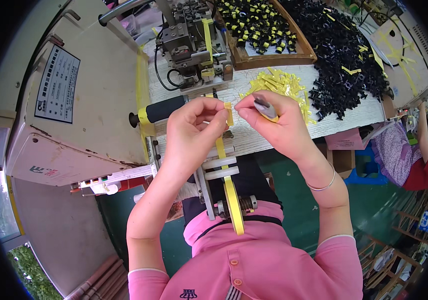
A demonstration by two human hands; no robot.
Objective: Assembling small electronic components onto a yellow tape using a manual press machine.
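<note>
Above the near edge of the white worktable, my left hand (194, 131) pinches a short piece of yellow tape (229, 114) between thumb and fingers. Just to the right is my right hand (281, 127), its thumb and forefinger tips together. A small dark-tipped tool (265, 107) with some yellow on it rests in that hand; its exact kind is unclear. Beneath the hands, a yellow strip (220, 146) leads past white rollers (220, 163) down to a roll of yellow tape (234, 207) on a metal spindle in front of me.
A metal press machine (189, 45) stands ahead, with a black-gripped handle (164, 109) by my left hand. Beyond are a pile of yellow strips (279, 86), a wooden tray (274, 61) and heaped black parts (344, 65). A beige cabinet (94, 75) is left; another person (399, 150) right.
</note>
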